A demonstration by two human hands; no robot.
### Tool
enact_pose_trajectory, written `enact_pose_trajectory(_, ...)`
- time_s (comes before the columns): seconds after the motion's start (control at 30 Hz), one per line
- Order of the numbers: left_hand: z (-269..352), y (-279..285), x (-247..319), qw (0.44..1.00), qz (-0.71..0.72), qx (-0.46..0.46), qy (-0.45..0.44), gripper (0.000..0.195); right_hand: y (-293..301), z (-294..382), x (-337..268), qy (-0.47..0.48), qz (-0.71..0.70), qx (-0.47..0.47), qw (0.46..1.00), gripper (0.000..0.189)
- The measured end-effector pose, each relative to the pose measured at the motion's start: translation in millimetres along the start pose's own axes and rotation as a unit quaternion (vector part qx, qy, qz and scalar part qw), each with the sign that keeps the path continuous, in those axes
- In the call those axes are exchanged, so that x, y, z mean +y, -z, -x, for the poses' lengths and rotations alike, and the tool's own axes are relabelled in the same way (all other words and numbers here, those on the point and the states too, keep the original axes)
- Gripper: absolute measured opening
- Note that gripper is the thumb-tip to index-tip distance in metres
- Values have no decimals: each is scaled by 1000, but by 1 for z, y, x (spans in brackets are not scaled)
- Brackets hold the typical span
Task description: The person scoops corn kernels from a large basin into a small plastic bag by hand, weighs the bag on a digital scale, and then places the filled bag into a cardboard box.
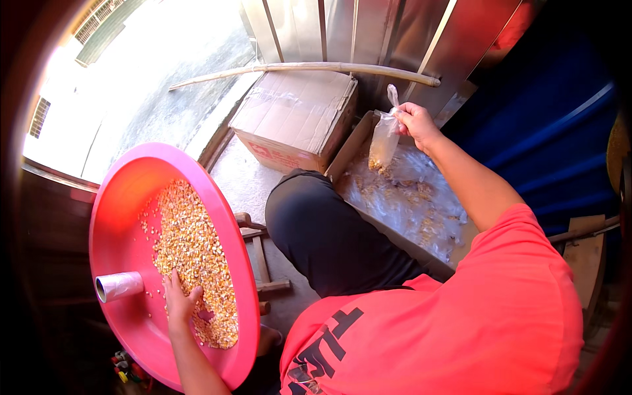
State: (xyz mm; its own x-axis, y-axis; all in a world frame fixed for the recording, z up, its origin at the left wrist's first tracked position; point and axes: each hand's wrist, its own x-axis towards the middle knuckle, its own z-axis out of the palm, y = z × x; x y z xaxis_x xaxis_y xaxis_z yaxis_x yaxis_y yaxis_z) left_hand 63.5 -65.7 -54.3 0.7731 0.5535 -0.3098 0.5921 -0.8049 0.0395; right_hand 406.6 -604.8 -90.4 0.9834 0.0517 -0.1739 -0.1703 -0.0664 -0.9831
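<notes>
My right hand (417,124) pinches the top of a small clear plastic bag (384,138), knotted near its mouth, with some corn kernels at its bottom. The bag hangs over an open cardboard box (345,148) that holds many similar filled plastic bags (410,192). On the other side, a large pink plastic basin (131,237) carries a heap of yellow dried corn kernels (192,242). My left hand (180,301) rests at the heap's near edge, fingers spread, gripping nothing that I can see. A roll of thin plastic bags (121,285) lies in the basin beside it.
A shut cardboard box (296,113) stands by the doorway sill. Across its far edge runs a bamboo pole (316,66), before metal panels (340,29). Wooden stool legs (261,261) show beside the basin. A blue sheet (538,123) hangs at the right; my bent knee (306,207) is between basin and open box.
</notes>
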Motion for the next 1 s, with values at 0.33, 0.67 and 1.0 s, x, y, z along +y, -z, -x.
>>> enact_pose_trajectory(0.33,1,-2,-2,1000,-1,4,-2,86,26,-61,57,-36,-35,14,999,9)
enact_pose_trajectory(0.67,-2,-4,-10,1000,19,-4,-12,87,68,-76,147,-199,183,188,944,9)
enact_pose_trajectory(1.0,-3,-2,-4,1000,26,-8,-5,88,99,-62,191,-182,223,131,949,5)
